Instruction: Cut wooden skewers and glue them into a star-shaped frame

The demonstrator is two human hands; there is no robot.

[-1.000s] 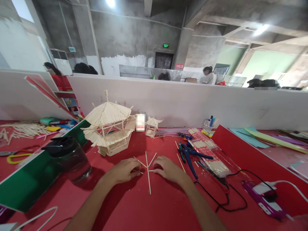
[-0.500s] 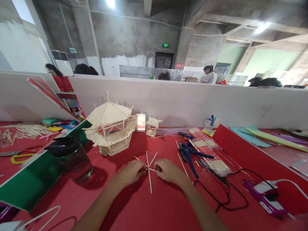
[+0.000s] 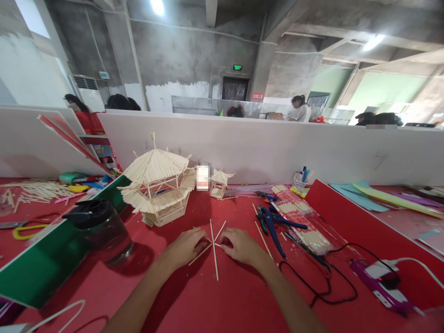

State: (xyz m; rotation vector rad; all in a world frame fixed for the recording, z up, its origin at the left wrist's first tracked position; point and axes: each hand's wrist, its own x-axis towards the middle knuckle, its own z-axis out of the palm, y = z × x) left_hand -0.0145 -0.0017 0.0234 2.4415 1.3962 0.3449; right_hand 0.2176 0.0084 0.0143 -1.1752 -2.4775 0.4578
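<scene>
Several thin wooden sticks (image 3: 215, 261) lie crossed like a star on the red tabletop in front of me. My left hand (image 3: 194, 244) is at the left of the crossing, its fingers curled and pinched on a stick close to the centre. From the right, my right hand (image 3: 234, 243) pinches the end of a stick with thumb and forefinger. Both hands partly cover the sticks they hold. Behind them stand a large stick-built pavilion model (image 3: 157, 185) and a small pavilion model (image 3: 220, 181).
At the left a dark water bottle (image 3: 104, 231) stands beside a green divider (image 3: 45, 263). Blue-handled pliers (image 3: 274, 231), bundled sticks in plastic (image 3: 301, 217), a black cable (image 3: 347, 296) and a purple power strip (image 3: 381, 289) lie to the right. A white partition (image 3: 249, 148) runs across the back.
My left hand has shifted slightly up, uncovering the lower-left length of a diagonal stick. My right hand stays almost in place, and the view has moved a little.
</scene>
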